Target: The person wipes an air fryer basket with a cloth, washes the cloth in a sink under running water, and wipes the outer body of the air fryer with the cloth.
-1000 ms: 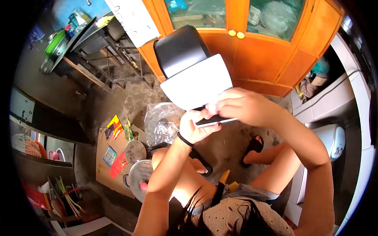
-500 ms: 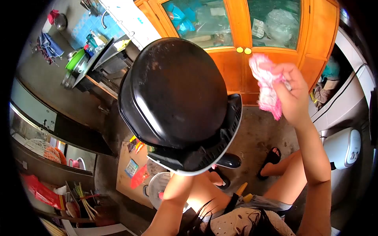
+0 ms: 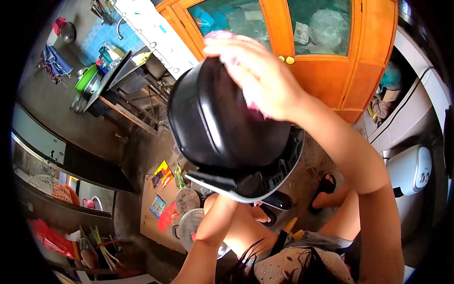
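A black air fryer basket (image 3: 203,137) with a silver-edged front and a black handle is held up, its rounded underside facing me. My left forearm (image 3: 215,227) reaches up behind the front panel and bears the basket; the fingers of my left hand are hidden there. My right hand (image 3: 260,75) lies over the top of the basket's underside, pressing a pink and white cloth (image 3: 220,35) against it. Most of the cloth is covered by the palm and fingers.
An orange wooden cabinet (image 3: 326,85) with glass doors stands ahead. On the floor, a cardboard sheet (image 3: 150,215) bears packets and a lidded pot (image 3: 189,225). At right is a white appliance (image 3: 409,170). A counter with dishes and a green basin (image 3: 86,78) is at back left.
My right hand has swung left with the cloth, from the air beside the basket onto its underside. The basket has shifted slightly right in view and tilted.
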Tool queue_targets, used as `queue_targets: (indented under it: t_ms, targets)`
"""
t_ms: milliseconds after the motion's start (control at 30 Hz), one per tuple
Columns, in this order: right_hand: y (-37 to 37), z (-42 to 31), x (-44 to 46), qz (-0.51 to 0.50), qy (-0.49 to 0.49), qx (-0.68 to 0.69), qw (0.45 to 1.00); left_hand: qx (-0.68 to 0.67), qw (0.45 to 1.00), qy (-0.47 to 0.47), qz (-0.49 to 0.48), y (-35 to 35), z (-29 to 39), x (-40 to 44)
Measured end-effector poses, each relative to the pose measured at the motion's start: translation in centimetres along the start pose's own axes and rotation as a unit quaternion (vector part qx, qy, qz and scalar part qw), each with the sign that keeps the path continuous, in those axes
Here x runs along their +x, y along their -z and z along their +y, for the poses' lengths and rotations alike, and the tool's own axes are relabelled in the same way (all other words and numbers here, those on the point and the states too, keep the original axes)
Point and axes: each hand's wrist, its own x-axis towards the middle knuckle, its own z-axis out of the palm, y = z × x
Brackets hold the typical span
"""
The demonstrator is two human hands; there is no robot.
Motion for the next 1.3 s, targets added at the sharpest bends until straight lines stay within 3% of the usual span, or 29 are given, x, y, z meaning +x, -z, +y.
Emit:
queue_targets:
  t_ms: [67, 133, 267, 300, 333, 367, 533, 633, 700, 767, 833, 1000, 1133, 1233, 1267, 1300]
  targets:
    - [-0.5, 2.7, -0.9, 0.024, -0.104, 0.017, 0.994, 0.019, 1.0, -0.001, 0.012, -0.1, -0.9, -0.1]
    - [0.2, 1.6, -0.8, 0.022, -0.299, 0.045, 0.953, 0.032, 0.999, -0.001, 0.019, 0.0, -1.4, 0.1]
    - [-0.6, -1.3, -1.2, 0.09, -0.374, 0.08, 0.92, 0.055, 0.998, -0.007, 0.027, -0.1, -1.6, 0.3]
    - [-1.1, -1.7, -1.1, 0.08, -0.132, -0.069, 0.986, 0.061, 0.997, -0.013, 0.033, -0.1, -1.3, 0.2]
    - [-1.3, -2.2, -0.9, 0.078, 0.032, -0.05, 0.995, 0.068, 0.997, -0.017, 0.036, -0.1, -1.2, 0.1]
    - [-1.4, -3.2, -1.0, 0.059, 0.105, -0.029, 0.992, 0.077, 0.996, -0.018, 0.038, -0.1, -1.0, 0.1]
    - [-4.1, -8.3, -2.2, -0.01, 0.187, 0.073, 0.98, 0.107, 0.993, -0.019, 0.056, 0.1, -1.3, 0.1]
    - [-3.4, -5.4, -0.4, 0.009, 0.186, -0.025, 0.982, 0.127, 0.99, -0.022, 0.061, 0.0, -1.3, 0.0]
    - [-1.8, -1.6, 0.4, 0.018, 0.144, -0.1, 0.984, 0.141, 0.987, -0.03, 0.066, 0.0, -1.2, -0.2]
    - [0.2, 0.4, -0.3, 0.002, -0.047, -0.141, 0.989, 0.155, 0.985, -0.036, 0.071, -0.1, -1.1, -0.5]
    - [0.7, 1.8, -2.0, 0.019, -0.195, -0.082, 0.977, 0.165, 0.982, -0.042, 0.079, -0.1, -1.1, -0.6]
    - [0.4, 0.3, -8.2, -0.035, -0.427, -0.061, 0.902, 0.182, 0.978, -0.057, 0.08, 0.2, -0.4, -0.1]
    - [0.5, -1.4, -10.0, -0.004, -0.332, -0.161, 0.929, 0.211, 0.971, -0.059, 0.096, 0.1, -0.2, -0.7]
    - [3.8, -3.2, -9.3, -0.09, -0.564, 0.046, 0.82, 0.272, 0.953, -0.05, 0.126, 0.0, -0.7, -1.3]
    - [5.3, -2.7, -10.3, -0.055, -0.59, 0.059, 0.804, 0.301, 0.943, -0.044, 0.138, 0.2, -0.7, -1.3]
    - [6.4, -1.5, -12.0, 0.077, -0.577, 0.174, 0.794, 0.338, 0.928, -0.033, 0.151, 0.5, -0.6, -1.4]
